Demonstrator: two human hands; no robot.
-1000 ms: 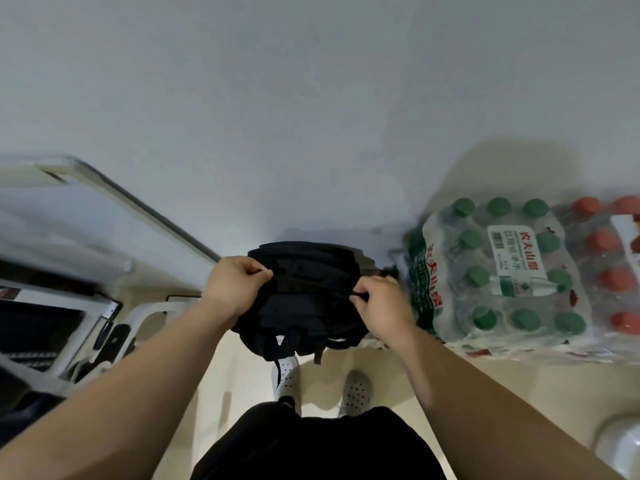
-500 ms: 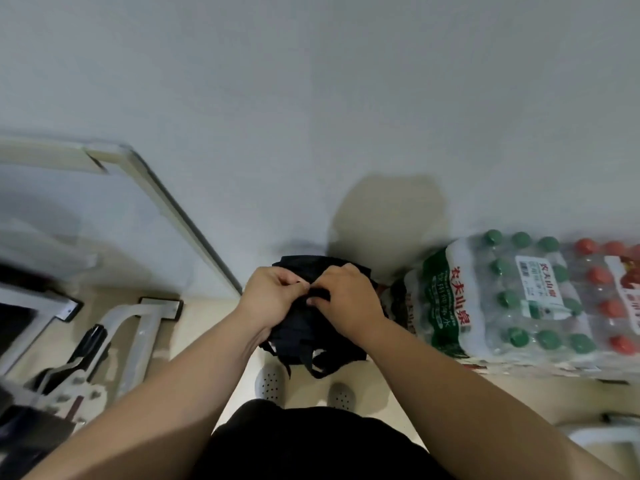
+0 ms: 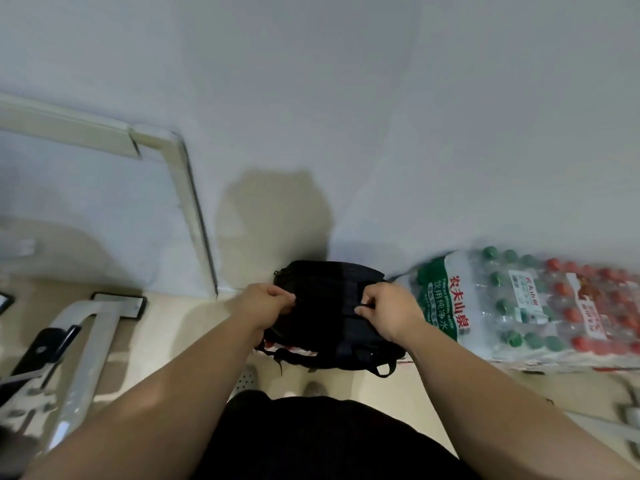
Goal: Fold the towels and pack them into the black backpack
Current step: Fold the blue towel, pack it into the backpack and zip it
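The black backpack hangs in front of me above the floor, close to a pale wall, its straps dangling below. My left hand pinches its left side at the top. My right hand grips its right side, fingers curled on the fabric. No towel shows in this view. Whether the bag is zipped I cannot tell.
Shrink-wrapped packs of water bottles with green and red caps lie on the floor to the right, touching the bag's side. A white frame leans on the wall at left. Metal stand legs lie lower left. My shoes show below.
My hands were apart, came together at the bag's top middle, and have now spread apart again to its two sides. The view has shifted right and up.
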